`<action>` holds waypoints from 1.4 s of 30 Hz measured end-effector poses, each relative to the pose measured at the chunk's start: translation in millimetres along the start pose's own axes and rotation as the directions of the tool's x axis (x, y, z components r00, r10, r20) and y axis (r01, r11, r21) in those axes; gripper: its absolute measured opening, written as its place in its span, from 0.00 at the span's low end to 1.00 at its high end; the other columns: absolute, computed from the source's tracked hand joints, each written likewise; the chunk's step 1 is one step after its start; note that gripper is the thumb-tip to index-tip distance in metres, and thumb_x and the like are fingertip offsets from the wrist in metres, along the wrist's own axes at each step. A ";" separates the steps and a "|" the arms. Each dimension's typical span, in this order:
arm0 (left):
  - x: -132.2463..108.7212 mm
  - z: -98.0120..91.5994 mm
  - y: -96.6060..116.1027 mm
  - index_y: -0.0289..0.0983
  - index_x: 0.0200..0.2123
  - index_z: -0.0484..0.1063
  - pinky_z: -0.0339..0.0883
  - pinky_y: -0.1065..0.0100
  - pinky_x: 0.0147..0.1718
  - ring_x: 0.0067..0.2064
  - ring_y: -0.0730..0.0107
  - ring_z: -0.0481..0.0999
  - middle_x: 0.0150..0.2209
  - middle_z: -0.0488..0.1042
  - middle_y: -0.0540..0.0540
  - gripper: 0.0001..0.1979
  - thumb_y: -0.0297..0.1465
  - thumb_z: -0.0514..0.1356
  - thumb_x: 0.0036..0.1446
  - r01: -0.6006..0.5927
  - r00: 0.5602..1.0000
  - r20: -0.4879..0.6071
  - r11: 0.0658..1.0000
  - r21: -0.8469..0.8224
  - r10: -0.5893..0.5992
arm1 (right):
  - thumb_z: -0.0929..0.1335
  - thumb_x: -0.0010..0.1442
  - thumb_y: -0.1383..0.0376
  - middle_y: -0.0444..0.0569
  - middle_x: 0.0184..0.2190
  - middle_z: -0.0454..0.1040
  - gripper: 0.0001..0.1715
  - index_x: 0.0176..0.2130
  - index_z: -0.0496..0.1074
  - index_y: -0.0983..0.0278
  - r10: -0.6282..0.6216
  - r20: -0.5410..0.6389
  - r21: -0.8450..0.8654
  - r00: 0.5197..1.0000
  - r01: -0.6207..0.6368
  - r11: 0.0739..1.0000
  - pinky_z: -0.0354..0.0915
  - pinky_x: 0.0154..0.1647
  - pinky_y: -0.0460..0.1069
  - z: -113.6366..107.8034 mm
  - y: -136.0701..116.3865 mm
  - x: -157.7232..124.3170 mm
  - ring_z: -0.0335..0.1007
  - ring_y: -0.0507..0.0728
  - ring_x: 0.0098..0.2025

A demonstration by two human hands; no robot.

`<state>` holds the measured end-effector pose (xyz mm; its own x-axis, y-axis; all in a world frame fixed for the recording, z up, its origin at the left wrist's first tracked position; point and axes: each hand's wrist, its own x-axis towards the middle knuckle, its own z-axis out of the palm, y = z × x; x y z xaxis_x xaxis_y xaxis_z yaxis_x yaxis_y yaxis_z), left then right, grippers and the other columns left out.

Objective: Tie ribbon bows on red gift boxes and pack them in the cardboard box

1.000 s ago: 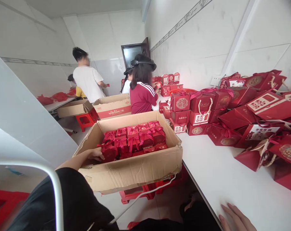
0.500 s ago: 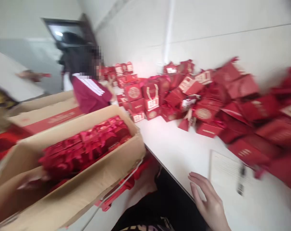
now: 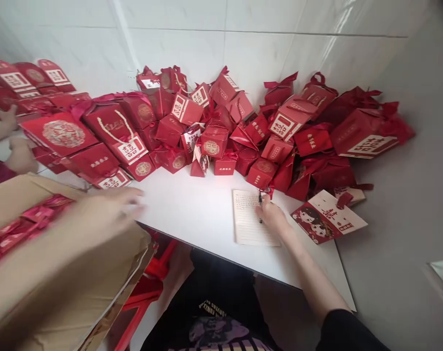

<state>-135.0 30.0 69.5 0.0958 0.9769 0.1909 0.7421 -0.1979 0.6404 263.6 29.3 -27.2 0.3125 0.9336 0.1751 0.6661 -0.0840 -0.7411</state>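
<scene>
My right hand (image 3: pixel 270 212) is closed around a black pen (image 3: pixel 260 199) that lies over a lined notepad (image 3: pixel 245 222) with handwriting at its top. My left hand (image 3: pixel 121 207), blurred by motion, is above the near corner of a cardboard box (image 3: pixel 108 258), its fingers apart with nothing seen in them. Red gift packets with ribbon bows (image 3: pixel 27 224) fill the part of the box that shows; my left forearm hides some of its inside.
Red gift boxes (image 3: pixel 214 139) are heaped along the tiled wall on the white table (image 3: pixel 192 209). A printed card bag (image 3: pixel 329 217) lies at the right end. Another person's hands (image 3: pixel 22 153) are at the far left. Red stools (image 3: pixel 141 292) stand below.
The view has swung right. My right hand has gone from open over the table to gripping the pen on the notepad. My left hand has come out of the cardboard box.
</scene>
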 end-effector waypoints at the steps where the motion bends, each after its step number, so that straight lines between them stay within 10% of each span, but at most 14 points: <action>1: 4.7 19.1 20.1 0.39 0.36 0.75 0.62 0.51 0.52 0.45 0.56 0.73 0.38 0.75 0.52 0.15 0.37 0.68 0.44 -0.142 0.978 0.167 0.985 0.094 0.125 | 0.65 0.50 0.68 0.36 0.13 0.58 0.11 0.37 0.69 0.68 -0.005 0.006 0.037 1.000 0.005 0.999 0.52 0.28 0.48 1.2 -1.2 -0.3 0.60 0.50 0.19; 3: 7.0 70.7 57.0 0.39 0.38 0.75 0.64 0.52 0.51 0.46 0.53 0.74 0.40 0.75 0.46 0.14 0.34 0.66 0.46 -0.380 0.860 0.409 0.918 0.117 0.304 | 0.64 0.50 0.69 0.36 0.13 0.58 0.13 0.38 0.69 0.67 -0.016 0.015 0.131 1.000 0.013 0.991 0.54 0.28 0.48 0.0 -1.1 -0.5 0.59 0.50 0.18; 6: -8.0 150.6 89.8 0.35 0.47 0.70 0.63 0.53 0.52 0.57 0.51 0.66 0.53 0.69 0.38 0.18 0.32 0.61 0.52 -0.571 0.741 0.444 0.820 0.022 0.504 | 0.59 0.54 0.64 0.40 0.17 0.67 0.14 0.38 0.68 0.64 -0.022 0.005 0.285 1.000 0.020 0.958 0.59 0.28 0.48 -4.3 2.5 3.7 0.65 0.52 0.21; 11: -46.3 214.2 88.0 0.37 0.51 0.65 0.63 0.55 0.54 0.60 0.57 0.61 0.56 0.66 0.40 0.19 0.31 0.57 0.55 -0.583 0.752 0.351 0.812 -0.042 0.558 | 0.64 0.52 0.52 0.48 0.29 0.76 0.16 0.32 0.59 0.59 0.041 0.010 0.692 0.999 -0.036 0.721 0.67 0.36 0.52 7.7 3.9 8.0 0.74 0.57 0.32; 17: -59.5 229.9 84.5 0.36 0.48 0.68 0.62 0.55 0.55 0.56 0.58 0.67 0.51 0.72 0.42 0.16 0.28 0.53 0.55 -0.585 0.801 0.185 0.810 0.041 0.569 | 0.54 0.60 0.44 0.46 0.25 0.73 0.24 0.35 0.60 0.60 0.127 0.055 0.746 0.990 -0.126 0.654 0.65 0.27 0.50 34.7 1.0 -2.2 0.67 0.54 0.24; 22: -56.5 233.4 89.3 0.36 0.43 0.72 0.65 0.57 0.52 0.51 0.59 0.71 0.46 0.75 0.42 0.14 0.26 0.53 0.54 -0.583 0.811 0.110 0.811 0.053 0.575 | 0.69 0.51 0.53 0.41 0.21 0.69 0.17 0.28 0.61 0.61 0.236 0.056 0.580 0.970 -0.224 0.784 0.62 0.29 0.47 37.2 6.3 1.4 0.64 0.52 0.23; 42: -57.7 235.0 89.2 0.36 0.43 0.72 0.62 0.59 0.53 0.51 0.60 0.71 0.45 0.75 0.43 0.13 0.26 0.54 0.54 -0.554 0.829 0.123 0.832 0.039 0.546 | 0.63 0.52 0.65 0.36 0.16 0.48 0.18 0.19 0.48 0.61 0.130 0.090 0.267 0.987 -0.149 0.952 0.48 0.22 0.45 38.0 7.0 -1.7 0.45 0.48 0.20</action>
<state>81.5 -25.2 -59.2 0.5665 0.7113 0.4160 0.5901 -0.7026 0.3977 242.0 40.3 -57.3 0.3344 0.9422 0.0186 0.4064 -0.1264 -0.9049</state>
